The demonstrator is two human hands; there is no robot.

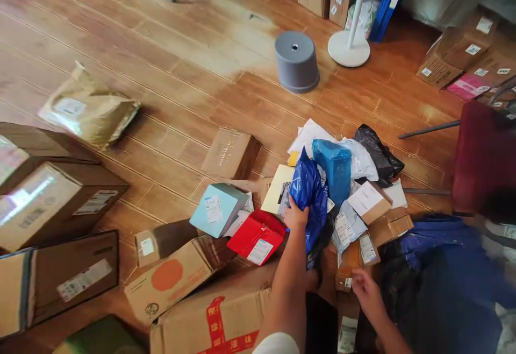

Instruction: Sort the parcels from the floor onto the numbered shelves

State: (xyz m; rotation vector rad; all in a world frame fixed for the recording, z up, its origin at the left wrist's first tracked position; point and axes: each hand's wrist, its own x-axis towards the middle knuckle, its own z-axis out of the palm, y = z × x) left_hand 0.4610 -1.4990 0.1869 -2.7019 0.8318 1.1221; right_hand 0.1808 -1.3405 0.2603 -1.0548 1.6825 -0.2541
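Note:
A heap of parcels lies on the floor in front of me. My left hand (pixel 296 216) is closed on the side of a shiny dark blue plastic mailer bag (pixel 307 184) in the heap. Lower right, my right hand (pixel 366 288) hovers by a small cardboard box (pixel 343 281), its fingers curled in with nothing visible in them. Around the mailer bag lie a lighter blue wrapped parcel (pixel 334 168), a red packet (pixel 258 235) with a white label, a pale blue box (pixel 217 211) and a grey labelled pouch (pixel 347 227).
Large cartons (pixel 52 203) stand at the left, and a red-taped carton (pixel 229 311) is close in front. A tan bag (pixel 91 109) lies farther off. A grey stool (pixel 297 63) and a white pole base (pixel 349 50) stand beyond the heap. A dark red chair (pixel 481 155) is right.

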